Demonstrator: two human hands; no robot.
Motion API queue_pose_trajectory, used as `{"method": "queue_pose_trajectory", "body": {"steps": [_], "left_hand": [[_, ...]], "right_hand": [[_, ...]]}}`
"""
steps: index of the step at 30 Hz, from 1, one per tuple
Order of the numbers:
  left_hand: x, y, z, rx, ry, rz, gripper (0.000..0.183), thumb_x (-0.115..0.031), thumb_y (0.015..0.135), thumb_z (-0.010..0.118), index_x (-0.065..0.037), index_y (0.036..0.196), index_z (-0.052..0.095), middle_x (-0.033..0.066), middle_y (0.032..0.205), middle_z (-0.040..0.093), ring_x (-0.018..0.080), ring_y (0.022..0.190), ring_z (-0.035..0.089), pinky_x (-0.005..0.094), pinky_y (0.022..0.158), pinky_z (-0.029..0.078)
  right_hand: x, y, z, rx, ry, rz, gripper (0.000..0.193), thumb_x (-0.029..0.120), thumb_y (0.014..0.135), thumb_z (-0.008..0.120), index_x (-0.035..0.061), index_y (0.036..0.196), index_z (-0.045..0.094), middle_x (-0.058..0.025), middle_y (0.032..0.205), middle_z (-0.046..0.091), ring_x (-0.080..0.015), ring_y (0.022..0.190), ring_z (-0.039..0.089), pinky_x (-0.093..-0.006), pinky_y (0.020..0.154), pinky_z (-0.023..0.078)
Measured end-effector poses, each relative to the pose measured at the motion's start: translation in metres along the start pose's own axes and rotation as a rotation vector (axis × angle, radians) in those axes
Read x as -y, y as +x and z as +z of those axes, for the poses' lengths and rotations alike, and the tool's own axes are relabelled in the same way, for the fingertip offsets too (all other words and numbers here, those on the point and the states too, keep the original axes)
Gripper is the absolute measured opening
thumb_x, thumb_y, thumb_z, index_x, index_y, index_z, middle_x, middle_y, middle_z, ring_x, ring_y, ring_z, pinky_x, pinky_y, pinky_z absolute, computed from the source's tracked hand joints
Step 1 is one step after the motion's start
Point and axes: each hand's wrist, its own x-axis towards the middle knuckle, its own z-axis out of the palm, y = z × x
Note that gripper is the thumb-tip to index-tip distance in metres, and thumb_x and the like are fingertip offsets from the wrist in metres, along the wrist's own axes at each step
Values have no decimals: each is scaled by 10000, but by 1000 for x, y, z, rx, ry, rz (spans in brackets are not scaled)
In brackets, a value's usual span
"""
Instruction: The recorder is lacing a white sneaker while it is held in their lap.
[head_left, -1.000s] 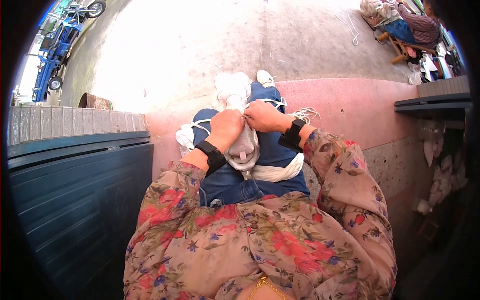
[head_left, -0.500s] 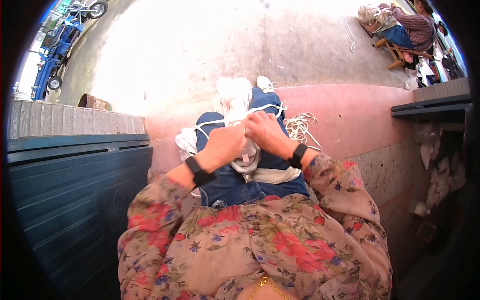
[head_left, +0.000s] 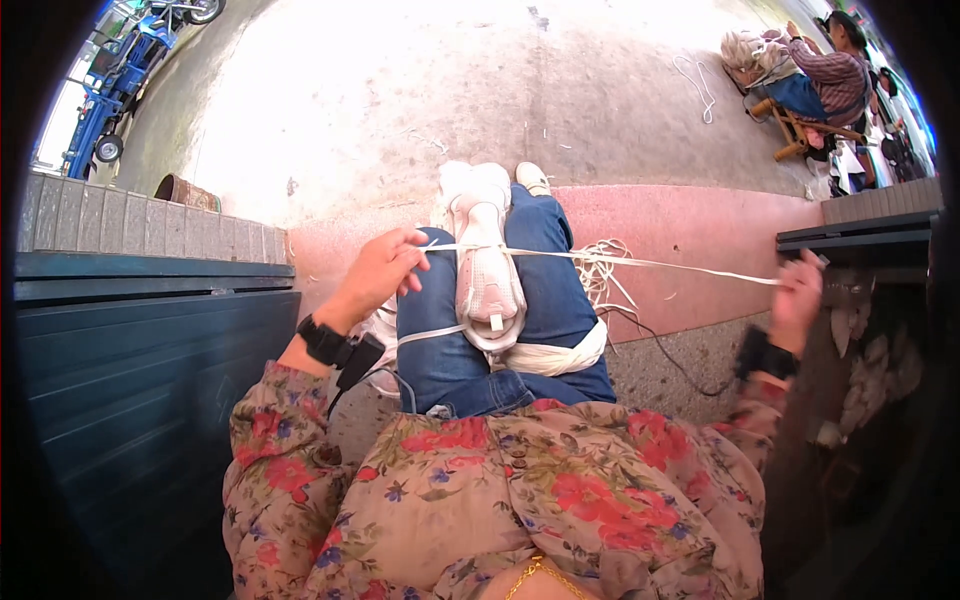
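Observation:
A pale pink and white shoe (head_left: 488,285) lies between my thighs, its toe end toward me. A flat white shoelace (head_left: 650,263) runs across it, pulled nearly straight to both sides. To the left, above my knee, my left hand (head_left: 385,272) pinches the lace's short side, its other fingers curled loosely. Far out to the right, my right hand (head_left: 797,290) is closed on the long side of the lace. A bundle of cream laces (head_left: 560,357) rests over my right thigh. Another white lace (head_left: 430,335) lies across my left thigh.
Loose laces (head_left: 604,268) are heaped on the floor beside my right leg. Dark blue door panels (head_left: 150,400) stand at left, a dark shelf (head_left: 860,240) at right. A person (head_left: 830,75) sits at the far right. A blue three-wheeled vehicle (head_left: 115,90) is parked far left.
My hands were together over the shoe and have moved apart. The right hand has swung far right, drawing the lace out long; the left hand has shifted left.

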Motion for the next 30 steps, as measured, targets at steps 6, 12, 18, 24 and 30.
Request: {"method": "queue_pose_trajectory", "body": {"steps": [6,12,18,24,30], "left_hand": [[7,79,55,-17,481,339,220,-182,798,502,8,772,608,134,692,606,207,619,596,317,566,462],[18,112,81,-77,819,232,244,-222,734,474,-27,771,616,201,798,600,363,782,568,439,685,446],[33,113,78,-117,817,315,230,-206,735,492,-14,753,617,197,769,602,349,755,580,421,667,451],[24,65,43,-49,466,186,208,-168,748,556,25,774,628,144,653,606,202,625,583,311,590,447],[48,40,48,-197,529,231,168,-154,781,576,8,771,620,132,714,614,229,663,582,313,612,450]], "right_hand": [[-220,-87,182,767,-790,-110,182,100,856,442,13,884,598,-84,815,604,-142,759,556,-307,672,454],[-227,-141,237,1121,-1490,-270,333,274,837,453,38,635,574,-177,600,562,-364,580,563,-443,527,448],[-182,-186,188,1255,-1289,-260,288,272,816,503,76,611,550,-147,567,551,-335,553,565,-439,494,438],[-160,-121,214,864,-1298,-32,286,265,857,486,13,767,584,-188,658,573,-361,632,567,-403,550,438],[-240,-134,267,1123,-1200,-274,262,279,783,591,39,887,584,-191,717,593,-355,710,582,-414,603,457]]}}
